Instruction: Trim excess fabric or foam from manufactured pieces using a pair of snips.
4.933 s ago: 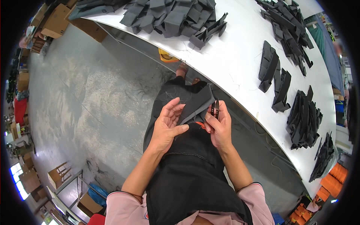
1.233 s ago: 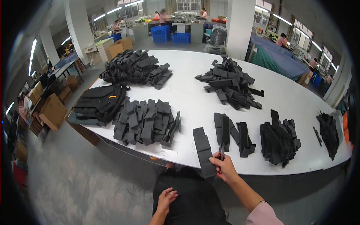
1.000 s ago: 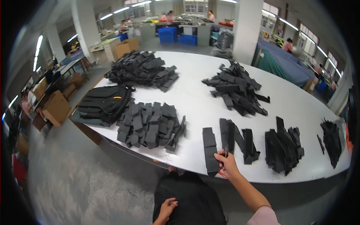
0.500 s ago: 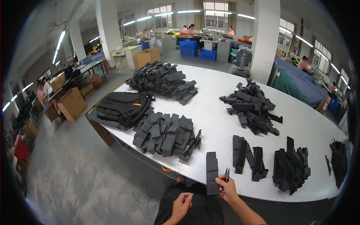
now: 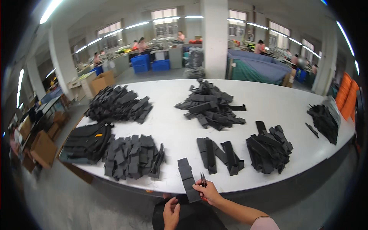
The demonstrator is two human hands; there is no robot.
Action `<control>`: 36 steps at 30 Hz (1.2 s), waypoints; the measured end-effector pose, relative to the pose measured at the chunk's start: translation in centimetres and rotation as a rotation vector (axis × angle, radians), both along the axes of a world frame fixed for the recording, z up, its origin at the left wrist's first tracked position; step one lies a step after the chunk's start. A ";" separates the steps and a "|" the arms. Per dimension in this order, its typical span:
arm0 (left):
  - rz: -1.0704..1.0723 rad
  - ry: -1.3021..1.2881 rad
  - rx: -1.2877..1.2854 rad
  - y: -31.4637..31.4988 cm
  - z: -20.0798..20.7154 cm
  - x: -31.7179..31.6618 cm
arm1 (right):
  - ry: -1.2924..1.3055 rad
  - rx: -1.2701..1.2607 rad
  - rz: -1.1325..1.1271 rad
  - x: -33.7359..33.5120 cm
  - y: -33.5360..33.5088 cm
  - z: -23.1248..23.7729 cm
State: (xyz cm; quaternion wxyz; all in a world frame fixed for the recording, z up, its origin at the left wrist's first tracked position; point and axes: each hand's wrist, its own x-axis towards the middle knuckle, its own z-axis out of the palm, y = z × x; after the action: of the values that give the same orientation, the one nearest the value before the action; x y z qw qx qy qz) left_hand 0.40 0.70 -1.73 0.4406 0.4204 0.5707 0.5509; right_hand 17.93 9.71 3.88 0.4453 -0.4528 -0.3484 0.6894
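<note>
My right hand (image 5: 207, 193) is closed around red-handled thread snips (image 5: 203, 180), with their blades pointing away from me. Between its thumb and fingers it also pinches the near part of a black fabric strip (image 5: 185, 171), sewn into folded sections, which overhangs the table's front edge. My left hand (image 5: 171, 213) is just left of the strip's near end, fingers loosely curled and thumb apart, holding nothing. A few similar strips (image 5: 209, 155) lie on the table just beyond my right hand. Left of the held strip is a heap of folded black pieces (image 5: 134, 157).
The white table (image 5: 165, 99) carries further black piles: far left (image 5: 119, 103), far middle (image 5: 211, 105), right (image 5: 268, 149) and far right (image 5: 324, 120). A black backpack (image 5: 88, 142) lies at its left end. Orange rolls (image 5: 346, 96) stand past the right end. People work at machines behind.
My view has turned right, bringing the orange rolls into sight. My left hand's fingers have loosened and the thumb has parted from them. My right hand still holds the snips and strip.
</note>
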 end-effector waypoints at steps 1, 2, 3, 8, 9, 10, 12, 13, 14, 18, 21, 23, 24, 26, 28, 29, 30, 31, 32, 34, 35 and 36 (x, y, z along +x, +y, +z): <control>-0.027 0.029 -0.012 -0.3 -0.9 -0.3 | -0.013 0.014 -0.008 0.5 0.6 -0.3; -0.056 0.058 -0.026 -0.6 -1.7 -0.9 | -0.009 0.014 -0.063 0.7 1.1 -0.4; -0.095 0.099 -0.081 -1.1 -1.7 -1.6 | -0.004 0.015 -0.046 0.6 1.7 -0.3; -0.349 0.494 -0.329 -3.2 -5.5 -6.2 | -0.049 0.088 -0.098 0.7 4.8 -2.2; -0.378 0.501 -0.329 -3.0 -4.6 -6.0 | -0.070 0.136 -0.142 0.6 5.3 -2.9; -0.447 0.576 -0.399 -2.9 -3.5 -5.7 | -0.095 0.183 -0.193 0.8 5.8 -3.1; -0.535 0.659 -0.465 -2.0 -2.9 -5.4 | 0.044 0.108 -0.145 1.3 6.7 -2.8; -0.585 0.608 -0.501 -1.7 -3.2 -5.5 | 0.071 0.089 -0.168 0.7 7.3 -3.2; -0.629 0.555 -0.539 -1.3 -2.9 -5.3 | 0.081 0.049 -0.129 0.6 7.7 -2.5; -0.575 -0.063 -0.431 3.1 5.6 -0.9 | 0.150 -0.013 -0.118 1.3 9.1 -2.2; -0.734 -0.118 0.013 7.5 15.2 3.3 | 0.202 -0.051 -0.174 2.4 9.5 -2.1; -0.913 -0.337 0.331 10.2 20.0 5.9 | 0.225 -0.055 -0.200 2.6 9.3 -2.4; -1.002 -0.504 0.409 11.0 22.2 7.4 | 0.247 -0.060 -0.205 2.7 9.1 -2.3; -1.189 -0.763 0.405 11.7 25.9 10.3 | 0.242 -0.061 -0.259 2.9 8.5 -1.5; -1.286 -0.844 0.357 11.7 27.9 12.4 | 0.275 -0.093 -0.268 3.7 7.8 -1.6; -1.346 -0.976 0.288 11.6 28.6 13.3 | 0.269 -0.115 -0.270 4.3 7.5 -1.4; -1.400 -1.104 0.209 11.4 28.9 13.9 | 0.269 -0.118 -0.296 4.8 7.3 -1.5; -1.380 -1.133 0.183 11.2 28.8 14.2 | 0.270 -0.117 -0.284 5.2 7.1 -1.5; -1.397 -1.142 0.167 11.4 28.6 14.4 | 0.271 -0.116 -0.270 5.6 7.0 -1.6; -1.447 -1.088 0.213 11.9 28.5 14.8 | 0.255 -0.109 -0.328 5.7 7.2 -1.9; -1.464 -1.095 0.202 12.0 27.5 16.7 | 0.242 -0.103 -0.362 5.8 7.3 -2.0; -1.395 -1.476 0.550 11.9 25.6 19.2 | 0.241 -0.103 -0.362 5.4 7.4 -1.8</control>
State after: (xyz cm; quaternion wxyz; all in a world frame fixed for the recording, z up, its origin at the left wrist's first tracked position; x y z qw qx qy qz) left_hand 19.64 12.65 23.89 0.7878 0.3015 -0.3526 0.4051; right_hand 23.33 17.16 2.07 0.5766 -0.4444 -0.1702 0.6641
